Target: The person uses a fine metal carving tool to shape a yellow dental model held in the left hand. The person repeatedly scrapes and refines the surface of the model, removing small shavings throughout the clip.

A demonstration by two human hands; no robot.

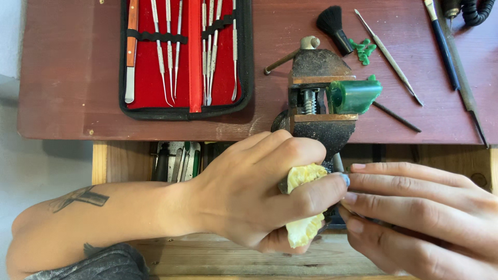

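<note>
Left hand (254, 194) curled shut around a yellow cloth (302, 207), thumb and forefinger pinching it, cloth bunched below a small bench vise (319, 98). Right hand (415, 215) lying flat, fingers extended and close together, fingertips touching the left thumb tip beside the cloth; nothing seen in its grasp, though a dark thing under the fingertips too hidden to make out. Both hands held in front of the desk (72, 67) edge, over an open wooden drawer (119, 163) with tools inside, partly hidden by the left wrist. Vise clamped at the desk edge, jaws gripping a green wax block (355, 96) sticking out to the right. Green wax shavings (363, 51) behind the vise, beside a small black brush (332, 26). Open black case with red lining (187, 57) farther left on the desk, metal carving picks strapped in rows. Thin metal probe (389, 57) lying diagonally right of the shavings, dark rod (397, 116) just below the wax block. Long file (441, 44) and another slim tool near the right edge. Coiled black cord (474, 10) at the top right corner.
</note>
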